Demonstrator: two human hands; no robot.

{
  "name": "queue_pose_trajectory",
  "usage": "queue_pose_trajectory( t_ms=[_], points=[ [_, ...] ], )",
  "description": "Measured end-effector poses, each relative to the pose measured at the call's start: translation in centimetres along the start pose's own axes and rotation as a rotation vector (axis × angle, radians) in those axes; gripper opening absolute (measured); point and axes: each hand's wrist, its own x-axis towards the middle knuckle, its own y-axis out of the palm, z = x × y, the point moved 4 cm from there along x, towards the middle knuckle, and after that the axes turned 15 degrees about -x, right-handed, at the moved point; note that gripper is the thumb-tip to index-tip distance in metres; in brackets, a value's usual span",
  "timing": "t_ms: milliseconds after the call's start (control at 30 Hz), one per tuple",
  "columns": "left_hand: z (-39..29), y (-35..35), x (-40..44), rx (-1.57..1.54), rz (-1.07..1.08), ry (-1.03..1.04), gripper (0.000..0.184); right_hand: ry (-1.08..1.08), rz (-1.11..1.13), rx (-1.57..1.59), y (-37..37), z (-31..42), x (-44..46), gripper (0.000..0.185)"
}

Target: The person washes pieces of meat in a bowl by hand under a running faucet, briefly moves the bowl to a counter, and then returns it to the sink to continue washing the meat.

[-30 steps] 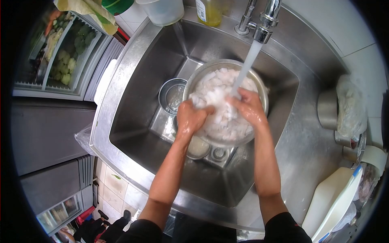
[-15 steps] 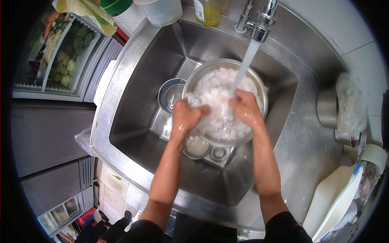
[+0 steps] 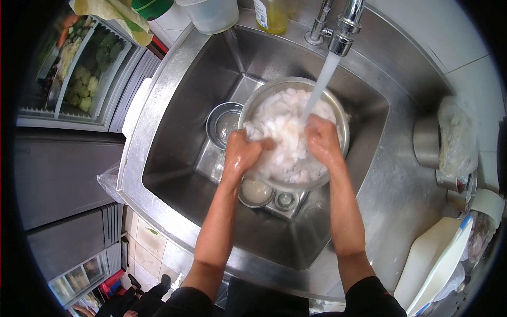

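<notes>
A round metal bowl (image 3: pixel 344 138) in the sink is heaped with wet, pale white chunks (image 3: pixel 288 113), perhaps raw seafood; their exact kind is unclear. At the bowl's left side, my left hand (image 3: pixel 244 151) is curled into the chunks, thumb pointing right and fingertips hidden. My right hand (image 3: pixel 322 138) is closed among the chunks on the other side, its fingers tucked under and partly blurred. Between the hands, just by my right one, a stream of water (image 3: pixel 320 82) from the tap (image 3: pixel 339 45) falls into the bowl.
The steel sink (image 3: pixel 174 158) also holds a small metal dish (image 3: pixel 215 127), a second dish of cloudy liquid (image 3: pixel 256 192) and a drain fitting (image 3: pixel 285 200). Cutting boards (image 3: pixel 430 259) and metal pots (image 3: pixel 425 141) line the right counter. A soap bottle (image 3: pixel 272 18) stands behind.
My right hand has shifted slightly right and up, away from the bowl's middle. My left hand stays nearly in place. Some chunks between them have moved.
</notes>
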Motion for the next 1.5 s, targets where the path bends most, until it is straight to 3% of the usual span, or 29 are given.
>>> queue_pose_trajectory(
  t_ms=[100,200,300,500,600,700,800,900,1033,1100,1500],
  points=[
    [0.0,0.1,-0.1,-0.139,0.031,-0.011,0.050,0.245,0.139,0.176,0.3,-0.6,0.2,0.034],
    [0.3,-0.2,0.2,-0.114,0.014,-0.027,0.049,0.037,0.046,0.235,0.3,-0.5,0.4,0.035],
    [-0.2,0.1,-0.3,-0.096,0.039,-0.022,0.026,0.052,0.042,0.319,1.7,-1.2,0.3,0.035],
    [-1.1,0.9,-1.2,-0.106,0.049,-0.026,0.030,0.127,0.103,0.211,0.5,-0.7,0.6,0.029],
    [-0.7,1.2,-1.0,-0.086,0.084,-0.031,0.048,0.146,0.097,0.200,0.4,-1.1,0.6,0.027],
    [-1.1,1.0,-1.0,-0.017,0.062,-0.042,0.050,0.213,0.033,0.209,0.6,-0.3,0.3,0.030],
    [-0.5,0.9,-0.8,0.081,-0.011,0.022,0.032,0.088,-0.081,0.031,0.8,0.0,-0.2,0.033],
    [0.1,0.8,-0.4,0.115,0.007,0.037,0.031,0.159,0.074,0.170,0.8,-0.6,0.1,0.037],
    [0.0,1.4,-0.5,0.173,0.003,0.049,0.039,0.226,0.075,0.237,0.6,-1.3,0.4,0.034],
    [-1.1,1.6,-1.2,0.244,0.001,-0.011,0.055,0.222,0.062,0.327,1.1,-2.1,0.5,0.032],
    [-2.2,3.1,-2.7,0.311,-0.009,0.006,0.050,0.359,0.000,0.209,1.0,-1.7,0.5,0.031]
  ],
)
